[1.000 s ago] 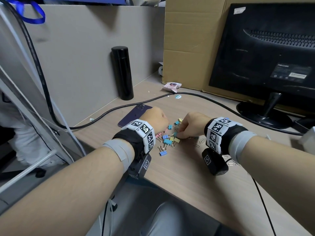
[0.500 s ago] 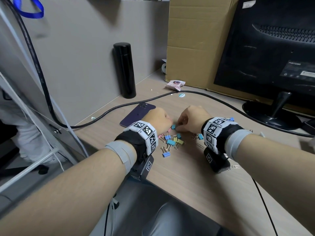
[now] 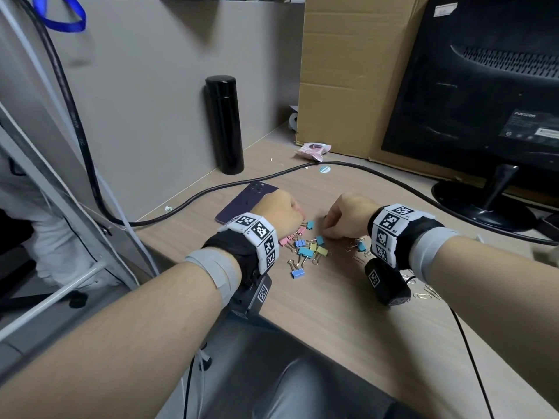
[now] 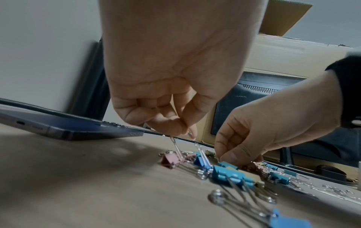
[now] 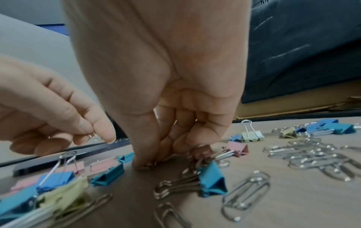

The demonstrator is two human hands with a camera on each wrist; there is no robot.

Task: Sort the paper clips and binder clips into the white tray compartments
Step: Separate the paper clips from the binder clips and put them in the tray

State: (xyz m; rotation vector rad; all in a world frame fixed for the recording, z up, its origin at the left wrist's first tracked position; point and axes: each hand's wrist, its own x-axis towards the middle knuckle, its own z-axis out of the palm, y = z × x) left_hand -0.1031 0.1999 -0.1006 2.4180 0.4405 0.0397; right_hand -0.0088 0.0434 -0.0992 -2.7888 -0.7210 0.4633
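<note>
Your left hand [image 4: 173,86] now pinches wire handles of blue binder clip [image 4: 202,162] mid-desk; a second ago it only rested. Right hand [image 5: 166,108] pinches something small in pile, cannot tell what. White tray unseen; lift comes next.

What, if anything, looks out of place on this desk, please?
The clips and paper clips lie loose on the desk, with no white tray in view; a phone sits beside them.
</note>
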